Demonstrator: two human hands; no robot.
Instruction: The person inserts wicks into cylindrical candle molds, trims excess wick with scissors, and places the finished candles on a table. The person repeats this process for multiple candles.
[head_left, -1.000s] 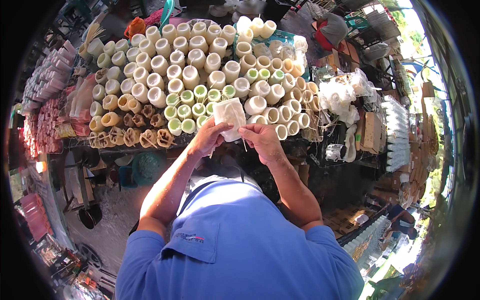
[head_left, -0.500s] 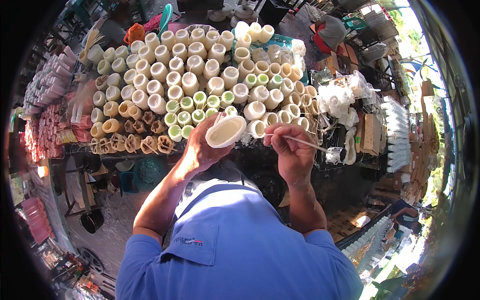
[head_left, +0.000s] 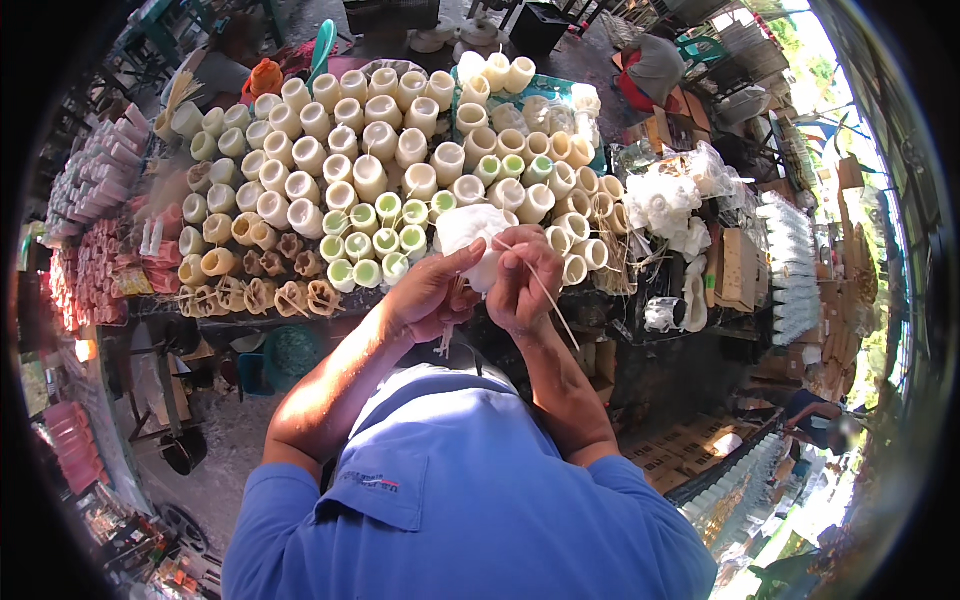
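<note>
A white, hollow wax candle shell (head_left: 468, 228) is held up over the table's near edge, its smooth outer side showing and its opening turned out of sight. My left hand (head_left: 430, 298) is closed on the shell's lower left side, and thin pale strands hang below its fingers. Close beside it, my right hand (head_left: 524, 285) pinches a thin, stiff pale wick (head_left: 560, 318) that slants down to the right. The wick's upper end lies against or just in front of the shell; whether it goes through the wax cannot be told.
Rows of cream candle shells (head_left: 370, 180) cover the table, with green-filled ones (head_left: 385, 240) and brown flower-shaped ones (head_left: 290, 250) nearer me. Pink candles (head_left: 95, 265) stand leftward. White plastic bags (head_left: 665, 195), a cardboard box (head_left: 738, 268) and a small clear jar (head_left: 662, 314) are at right.
The shell has turned from showing its hollow opening to showing its outside. My right hand has moved left with the wick, up to the shell.
</note>
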